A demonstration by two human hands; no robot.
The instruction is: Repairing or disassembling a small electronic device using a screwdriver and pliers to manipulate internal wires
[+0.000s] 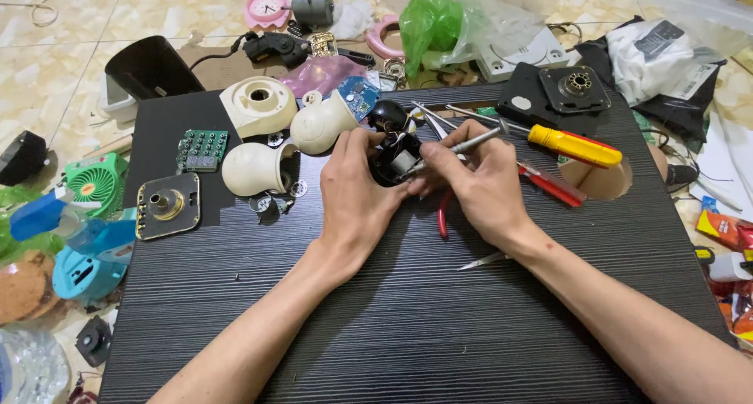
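Two hands meet at frame centre: left hand curls closed around a small black housing, steadying it; right hand pinches a metal probe, tip inside. Farther up, yellow screwdriver and cream shells lie within reach.

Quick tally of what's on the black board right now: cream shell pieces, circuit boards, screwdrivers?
Cream shell pieces: 3 – disc, dome, cup
Circuit boards: 2 – green keypad board, blue board
Screwdrivers: 2 – yellow-handled screwdriver lying loose, slim metal driver in the right hand
Total: 7
The left hand grips a black round part, not counted.
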